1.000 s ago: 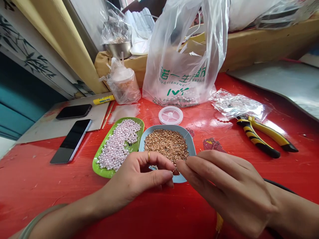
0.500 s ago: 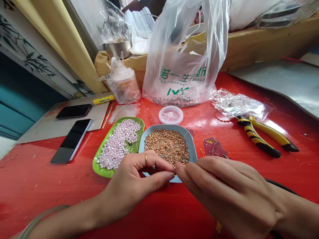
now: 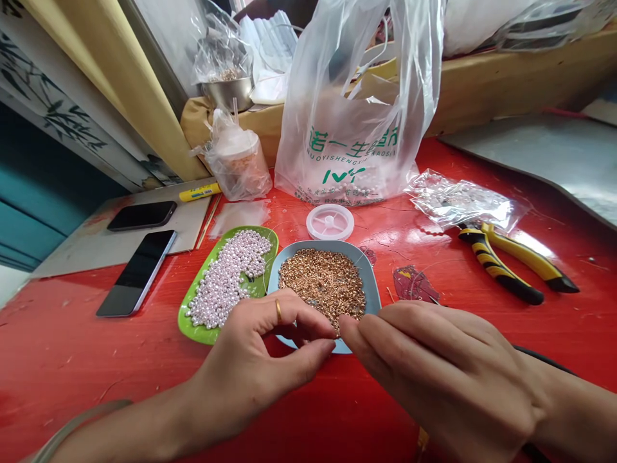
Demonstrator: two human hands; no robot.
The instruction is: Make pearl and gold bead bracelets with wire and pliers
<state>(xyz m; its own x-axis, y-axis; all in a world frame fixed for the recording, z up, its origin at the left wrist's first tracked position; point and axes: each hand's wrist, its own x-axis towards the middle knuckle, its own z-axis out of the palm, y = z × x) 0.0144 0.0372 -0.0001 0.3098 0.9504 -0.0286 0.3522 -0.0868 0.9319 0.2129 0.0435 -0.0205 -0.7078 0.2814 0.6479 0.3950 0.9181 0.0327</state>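
Note:
My left hand (image 3: 270,347), with a gold ring on one finger, pinches a tiny gold bead (image 3: 337,335) between thumb and forefinger, over the near edge of the blue-grey tray (image 3: 372,283). Fingertip to fingertip with it is my right hand (image 3: 448,366), closed, its back toward me; what its fingers grip is hidden. Gold beads (image 3: 321,276) and thin copper-coloured bits fill the blue-grey tray. Just left of that stands a green tray (image 3: 190,331) of pale pink pearl beads (image 3: 219,289), partly behind my left hand. Fine clear line curves around both trays.
A white spool (image 3: 330,222) lies behind the trays, before a plastic carrier bag (image 3: 357,141). Yellow-black pliers (image 3: 515,260) and a clear packet (image 3: 465,199) are at right. Two phones (image 3: 137,273) (image 3: 141,215), a yellow tube (image 3: 199,191) and a bagged cup (image 3: 238,161) stand left.
The left thumb and forefinger have shifted very slightly apart and leftward. Otherwise the hands keep their place over the tray, and the objects on the table stay put.

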